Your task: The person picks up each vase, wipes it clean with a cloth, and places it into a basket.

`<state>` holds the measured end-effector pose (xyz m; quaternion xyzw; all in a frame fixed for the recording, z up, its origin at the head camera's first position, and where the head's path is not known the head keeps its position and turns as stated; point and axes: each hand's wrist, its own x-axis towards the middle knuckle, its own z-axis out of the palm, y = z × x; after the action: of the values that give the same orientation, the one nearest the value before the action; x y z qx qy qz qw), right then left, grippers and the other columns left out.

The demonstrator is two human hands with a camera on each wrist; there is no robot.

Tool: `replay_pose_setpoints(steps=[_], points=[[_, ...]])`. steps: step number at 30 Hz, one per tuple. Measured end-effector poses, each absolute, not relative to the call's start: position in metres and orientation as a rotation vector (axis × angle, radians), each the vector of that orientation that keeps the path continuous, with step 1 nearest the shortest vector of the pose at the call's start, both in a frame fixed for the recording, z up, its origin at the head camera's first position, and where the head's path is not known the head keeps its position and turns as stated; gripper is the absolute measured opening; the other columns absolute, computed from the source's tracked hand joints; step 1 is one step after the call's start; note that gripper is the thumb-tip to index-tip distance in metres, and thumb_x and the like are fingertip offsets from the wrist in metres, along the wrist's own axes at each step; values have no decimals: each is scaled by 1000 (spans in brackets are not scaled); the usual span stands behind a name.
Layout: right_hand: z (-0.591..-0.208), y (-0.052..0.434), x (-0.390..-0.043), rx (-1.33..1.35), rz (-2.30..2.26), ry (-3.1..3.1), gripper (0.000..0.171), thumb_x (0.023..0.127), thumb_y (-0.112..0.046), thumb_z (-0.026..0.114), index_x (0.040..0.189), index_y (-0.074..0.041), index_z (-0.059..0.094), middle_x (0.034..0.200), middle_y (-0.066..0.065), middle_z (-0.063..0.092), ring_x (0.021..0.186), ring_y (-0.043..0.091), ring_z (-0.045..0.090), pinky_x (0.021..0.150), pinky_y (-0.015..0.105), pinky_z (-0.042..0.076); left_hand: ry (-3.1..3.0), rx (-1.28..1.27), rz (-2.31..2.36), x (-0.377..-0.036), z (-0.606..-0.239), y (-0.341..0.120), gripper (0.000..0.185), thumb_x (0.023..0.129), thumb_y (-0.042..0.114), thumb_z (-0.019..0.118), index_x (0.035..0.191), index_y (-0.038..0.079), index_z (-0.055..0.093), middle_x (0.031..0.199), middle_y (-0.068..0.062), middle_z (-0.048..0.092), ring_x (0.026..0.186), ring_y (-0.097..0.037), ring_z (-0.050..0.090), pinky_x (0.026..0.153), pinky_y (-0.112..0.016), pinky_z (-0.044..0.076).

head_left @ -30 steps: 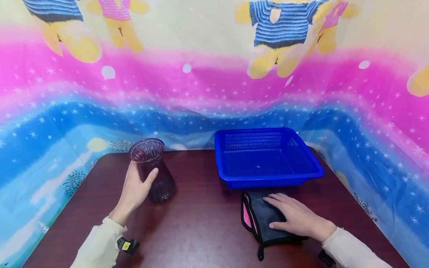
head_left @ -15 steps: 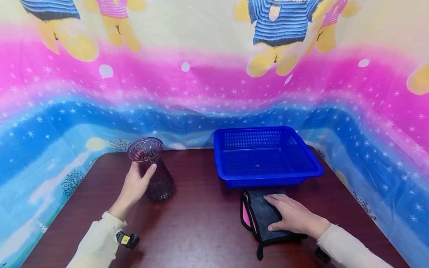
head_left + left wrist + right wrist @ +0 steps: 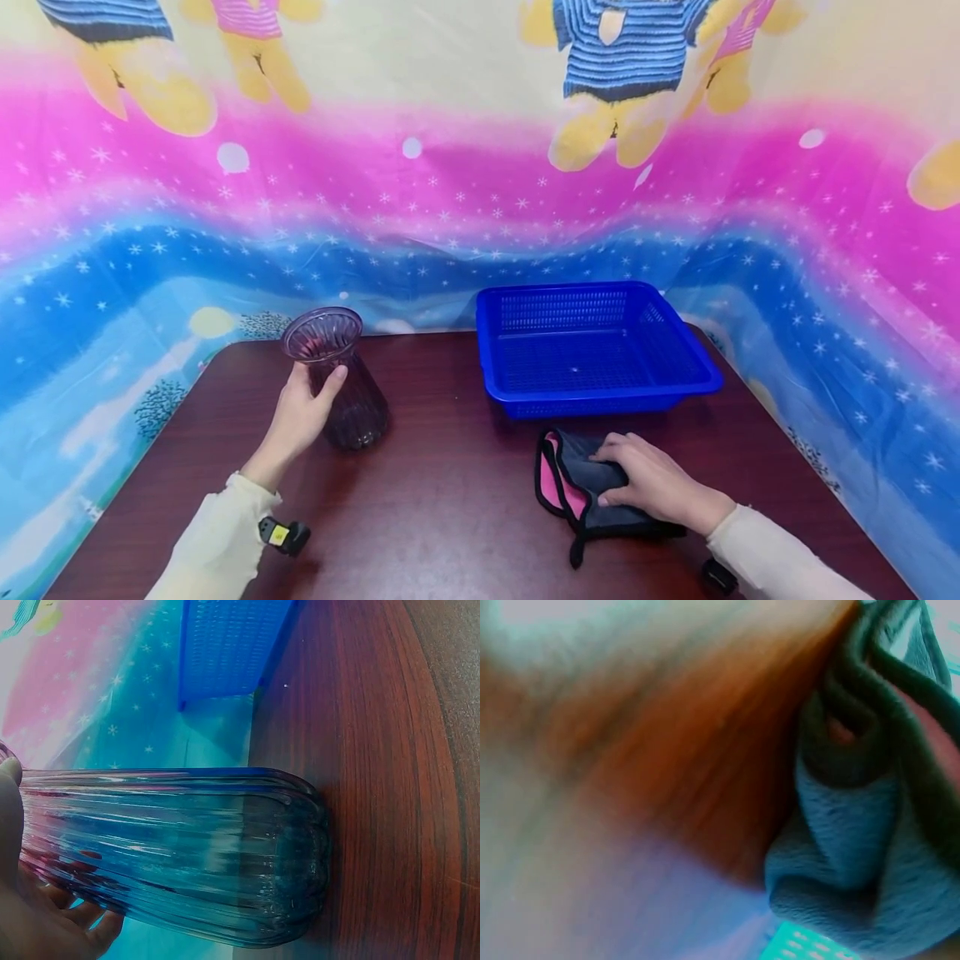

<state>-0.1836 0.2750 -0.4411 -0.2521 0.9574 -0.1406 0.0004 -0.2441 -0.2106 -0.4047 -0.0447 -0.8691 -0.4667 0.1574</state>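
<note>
One vase (image 3: 336, 379) of ribbed, purple-tinted clear glass stands upright on the left part of the dark red-brown table (image 3: 442, 517). It has a flared round mouth, a narrower neck and a wider rounded body; in the left wrist view its ridges run lengthwise down to a thick base (image 3: 300, 855) that sits on the wood. The left hand (image 3: 300, 417) grasps the vase at the neck, thumb on the near side and fingers wrapped behind.

One cloth (image 3: 581, 492), dark grey with a pink inner face and black edging, lies on the table just in front of the one blue mesh basket (image 3: 600, 400). The right hand (image 3: 652, 483) rests on top of the cloth, fingers bent and gathering its bunched fabric (image 3: 870, 840).

Behind the table hangs a bright backdrop (image 3: 450, 208) with pink and blue bands, white stars and yellow bears.
</note>
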Motion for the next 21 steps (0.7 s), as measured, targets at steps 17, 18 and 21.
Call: replay_pose_setpoints(steps=[17,18,21], points=[[-434,279,-182,-745,-472,3049,20,86,-30,78,93,-26,59,82,-15,51,74,1,43,64,22,36,-2500,-163,-1324,-245,-402,-216,58,102,32,60,145,-2,40,144,-32,51,135,-47,51,113,-61,38],[-434,280,-182,-740,-467,3052,20,87,-30,78,94,-26,59,81,-15,51,75,1,43,64,22,36,-2503,-159,-1325,-245,-402,-217,58,101,32,60,144,-2,42,143,-31,52,133,-47,52,112,-61,40],[-434,280,-181,-740,-480,3044,21,88,-29,76,94,-25,57,79,-14,49,73,2,43,64,23,35,-2517,-145,-1322,-245,-400,-219,59,100,33,63,143,-2,45,141,-31,55,131,-46,56,110,-60,43]])
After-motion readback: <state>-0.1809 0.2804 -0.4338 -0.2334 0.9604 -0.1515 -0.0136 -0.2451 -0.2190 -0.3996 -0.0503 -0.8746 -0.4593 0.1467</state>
